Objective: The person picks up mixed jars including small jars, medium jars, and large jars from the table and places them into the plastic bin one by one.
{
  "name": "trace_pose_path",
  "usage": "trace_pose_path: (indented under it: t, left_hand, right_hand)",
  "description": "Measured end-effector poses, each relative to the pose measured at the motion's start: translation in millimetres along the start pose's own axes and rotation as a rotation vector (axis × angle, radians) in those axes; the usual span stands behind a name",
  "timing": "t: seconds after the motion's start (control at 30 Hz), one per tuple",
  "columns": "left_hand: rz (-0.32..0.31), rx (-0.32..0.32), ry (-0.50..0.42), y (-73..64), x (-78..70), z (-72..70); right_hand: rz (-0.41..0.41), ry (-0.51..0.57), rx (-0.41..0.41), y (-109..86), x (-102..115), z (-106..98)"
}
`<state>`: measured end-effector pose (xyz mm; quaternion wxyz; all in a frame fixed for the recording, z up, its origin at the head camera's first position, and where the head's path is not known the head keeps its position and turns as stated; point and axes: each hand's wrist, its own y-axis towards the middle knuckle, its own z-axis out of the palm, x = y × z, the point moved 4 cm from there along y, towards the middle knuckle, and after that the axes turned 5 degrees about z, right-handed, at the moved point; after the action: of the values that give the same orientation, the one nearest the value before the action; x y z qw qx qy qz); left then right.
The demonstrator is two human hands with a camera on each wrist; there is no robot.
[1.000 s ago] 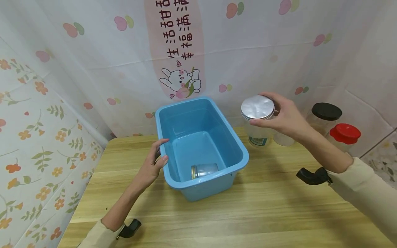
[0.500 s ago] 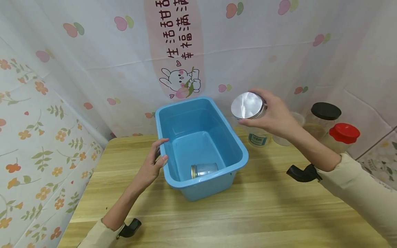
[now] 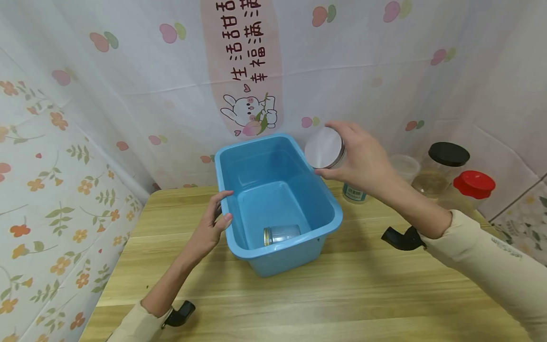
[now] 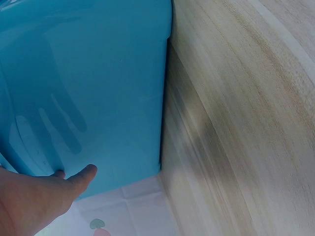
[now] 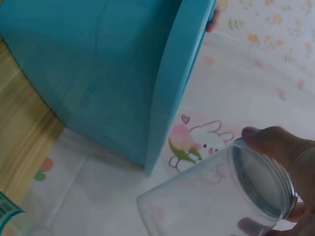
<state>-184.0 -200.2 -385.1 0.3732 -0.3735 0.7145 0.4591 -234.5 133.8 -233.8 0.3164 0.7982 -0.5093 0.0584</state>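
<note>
I see the right hand (image 3: 363,159), fingers gripping a clear jar (image 5: 197,201) near the blue tub (image 3: 290,262); the left hand (image 3: 210,224) apparently grips its rim (image 3: 220,171).

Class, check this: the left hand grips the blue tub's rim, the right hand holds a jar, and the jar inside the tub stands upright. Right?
Not quite: the jar inside the tub lies on its side, as the head view shows. The rest holds.
</note>
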Motion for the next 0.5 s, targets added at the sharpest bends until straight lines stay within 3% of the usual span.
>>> trace_pose_path:
  t: [0.2,0.5]
  left_hand:
    - [0.021,0.003,-0.003,0.3,-0.9,-0.3]
    - [0.016,0.004,0.003,-0.5,-0.8,-0.2]
  right_hand:
    - [-0.042,-0.106,-0.027,1.2,15,5]
    - [-0.091,-0.233,0.005,1.5,36,16]
